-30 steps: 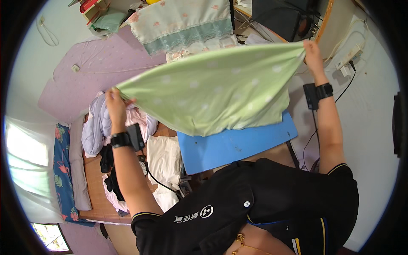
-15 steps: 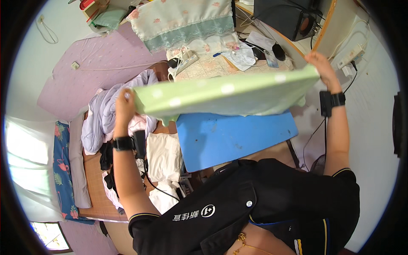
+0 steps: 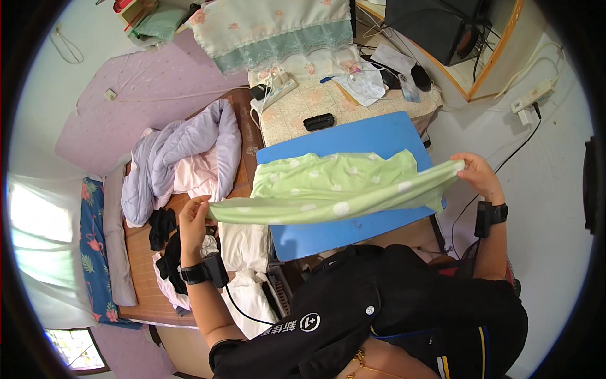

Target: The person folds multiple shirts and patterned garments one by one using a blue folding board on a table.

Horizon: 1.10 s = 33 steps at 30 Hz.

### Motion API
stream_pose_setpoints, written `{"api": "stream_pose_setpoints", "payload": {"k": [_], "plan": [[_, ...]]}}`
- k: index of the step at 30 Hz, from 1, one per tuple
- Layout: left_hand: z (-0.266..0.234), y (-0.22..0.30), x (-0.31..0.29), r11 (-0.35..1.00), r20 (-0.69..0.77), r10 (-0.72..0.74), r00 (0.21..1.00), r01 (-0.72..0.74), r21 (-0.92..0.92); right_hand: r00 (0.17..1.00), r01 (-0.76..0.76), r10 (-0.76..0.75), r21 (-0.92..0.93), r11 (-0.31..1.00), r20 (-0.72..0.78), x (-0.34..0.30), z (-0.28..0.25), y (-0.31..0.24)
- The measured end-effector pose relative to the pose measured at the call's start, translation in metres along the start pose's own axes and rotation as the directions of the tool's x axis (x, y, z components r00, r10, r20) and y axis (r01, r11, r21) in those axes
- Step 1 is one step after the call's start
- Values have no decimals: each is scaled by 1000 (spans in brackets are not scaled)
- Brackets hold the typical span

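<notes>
A light green cloth with white dots (image 3: 334,183) stretches across a blue board (image 3: 372,136). Its far part lies on the board, while the near edge is lifted and pulled taut between my hands. My left hand (image 3: 192,227) pinches the left corner, out past the board's left side. With closed fingers my right hand (image 3: 478,174) grips the right corner, beyond the board's right edge. What kind of garment or cloth it is, I cannot make out. Each wrist wears a black strap with a small box and a cable.
Left of the board, a bed (image 3: 142,290) holds a lilac quilt (image 3: 183,151), black clothes (image 3: 170,259) and folded white cloth (image 3: 243,243). Behind the board stands a table with a floral cover (image 3: 284,123), carrying a black case (image 3: 319,122), a power strip (image 3: 278,91) and papers (image 3: 363,85).
Both hands have come down and nearer to me with the green cloth. Its far part now rests on the board, and the black case behind is uncovered.
</notes>
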<state>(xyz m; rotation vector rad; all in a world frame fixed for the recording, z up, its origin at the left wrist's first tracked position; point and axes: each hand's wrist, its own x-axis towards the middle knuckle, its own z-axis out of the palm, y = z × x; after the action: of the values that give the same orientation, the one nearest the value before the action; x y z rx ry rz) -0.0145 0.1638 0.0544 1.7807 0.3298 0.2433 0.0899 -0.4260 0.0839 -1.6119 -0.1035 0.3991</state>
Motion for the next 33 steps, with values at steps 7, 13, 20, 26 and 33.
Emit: {"api": "stream_pose_setpoints", "payload": {"k": [7,13,20,26,33], "plan": [[-4,39,77,963,-56,202,978,-188,194,844,289,-534,-810,511,-36,67,-14,-42],[-6,71,205,764,-236,527,816,-334,552,525,244,-851,-955,172,-20,180,-19,-103],[15,172,199,713,-299,701,648,-616,335,255,266,-954,-937,227,-159,167,-55,-160],[29,124,137,811,-128,557,820,-504,297,667,348,-632,-586,732,-394,102,-67,-70],[49,-76,76,971,-67,-101,993,113,211,917,-47,-115,-390,920,-381,57,-55,148]]}}
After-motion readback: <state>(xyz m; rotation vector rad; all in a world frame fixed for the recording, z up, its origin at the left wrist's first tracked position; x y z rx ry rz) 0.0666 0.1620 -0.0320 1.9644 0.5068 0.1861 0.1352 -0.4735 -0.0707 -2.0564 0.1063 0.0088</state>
